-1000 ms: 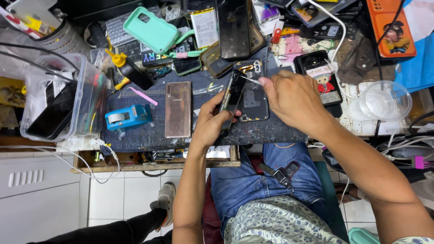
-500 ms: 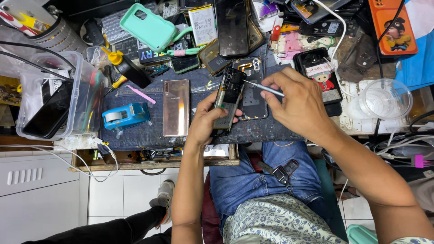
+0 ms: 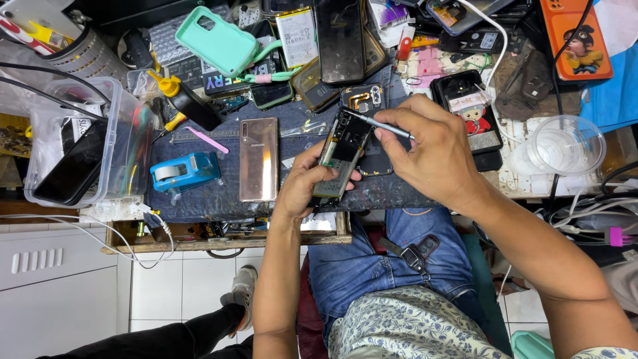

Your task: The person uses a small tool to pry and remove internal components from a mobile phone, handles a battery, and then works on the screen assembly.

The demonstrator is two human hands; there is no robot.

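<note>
Head view: left hand (image 3: 307, 189) grips an opened phone (image 3: 342, 154) at frame centre, fingers wrapped round its edges and tilting it up off the dark mat (image 3: 199, 193), probably to expose the internals. Right hand (image 3: 435, 153) pinches a thin metal tool (image 3: 380, 123) between thumb and fingers, tip at the phone's top; a gold back cover (image 3: 258, 159) lies flat just left, likely set aside

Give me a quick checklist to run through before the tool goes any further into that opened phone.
1. Left hand grips the opened phone: ok.
2. Right hand holds the tool steady: ok.
3. Tool tip on the phone's upper end: ok; exact spot cannot tell.
4. Phone lifted off the blue mat, tilted: ok.
5. Gold back cover lies apart, to the side: ok.
6. Loose screws near the phone: cannot tell.
</note>
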